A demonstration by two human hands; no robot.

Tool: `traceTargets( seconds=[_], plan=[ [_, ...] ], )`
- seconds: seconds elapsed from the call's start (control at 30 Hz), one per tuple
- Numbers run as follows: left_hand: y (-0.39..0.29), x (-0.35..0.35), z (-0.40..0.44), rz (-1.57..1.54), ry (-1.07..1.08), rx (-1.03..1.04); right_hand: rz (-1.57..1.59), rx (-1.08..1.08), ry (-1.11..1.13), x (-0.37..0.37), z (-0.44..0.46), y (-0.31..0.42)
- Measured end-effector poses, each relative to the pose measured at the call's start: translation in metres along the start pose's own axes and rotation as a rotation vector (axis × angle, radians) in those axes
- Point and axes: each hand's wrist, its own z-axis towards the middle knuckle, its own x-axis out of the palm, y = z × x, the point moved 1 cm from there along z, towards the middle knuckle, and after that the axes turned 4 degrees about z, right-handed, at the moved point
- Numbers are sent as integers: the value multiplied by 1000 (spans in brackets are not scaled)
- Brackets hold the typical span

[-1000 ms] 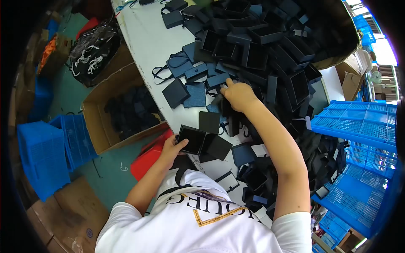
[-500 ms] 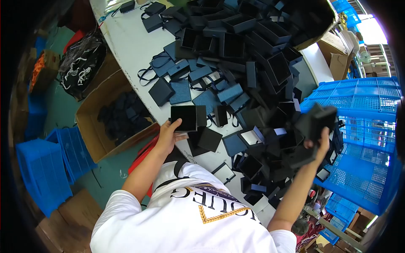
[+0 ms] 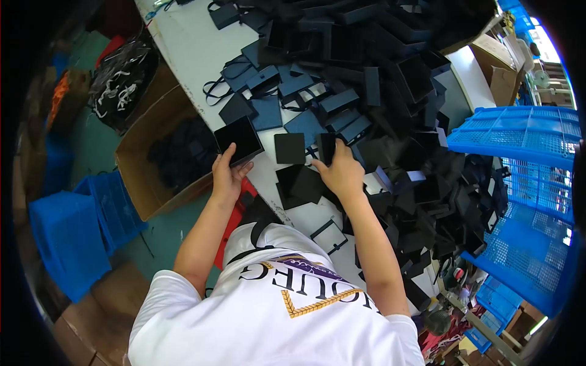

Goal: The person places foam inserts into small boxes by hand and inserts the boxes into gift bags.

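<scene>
In the head view, my left hand (image 3: pixel 228 175) is closed on an open black box (image 3: pixel 239 139), thumb on its near side, at the table's left edge. My right hand (image 3: pixel 343 173) pinches a small, narrow dark box (image 3: pixel 326 148) on the table, with thumb and fingers at opposite sides. Between the hands lies a flat black square piece (image 3: pixel 289 149). Closer to my body are black flat pieces (image 3: pixel 300 185) that overlap. Blue boxes with ribbon loops (image 3: pixel 267 113) lie just beyond my hands.
A big heap of dark boxes (image 3: pixel 348 39) covers the far side of the white table (image 3: pixel 183 49). On the left stands a cardboard carton (image 3: pixel 139 177) holding dark pieces, with blue crates (image 3: pixel 67 238) beside it. Stacked blue crates (image 3: pixel 519 213) stand on the right.
My right hand has let go of the dark boxes it held at the right and swung left to the narrow box. My left hand has shifted left with the black box, now tilted.
</scene>
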Motion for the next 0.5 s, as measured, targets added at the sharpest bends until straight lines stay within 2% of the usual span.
traceTargets(
  seconds=[0.1, 0.17, 0.2, 0.27, 0.33, 0.4, 0.43, 0.5],
  plan=[
    [-3, -24, -5, -34, -40, 32, -202, -60, 38, 43, 31, -8],
    [-5, -35, -13, -74, -86, 55, -208, -78, -18, 33, 37, -19],
    [-5, -41, -16, -75, -114, 58, -201, -54, -5, 2, 32, -10],
    [-4, -56, -20, -88, -173, 67, -161, -12, 108, -49, 27, -9],
    [4, -71, -17, -105, -179, 35, 105, 46, 386, -80, 29, 11],
    [12, -85, -7, -123, -136, -10, 271, -263, 319, -53, 36, 26],
    [10, -79, -6, -154, -79, -32, 241, -247, 398, -34, 44, 39],
    [6, -66, -2, -228, 0, -20, 10, -348, 345, 18, 54, 50]
  ],
)
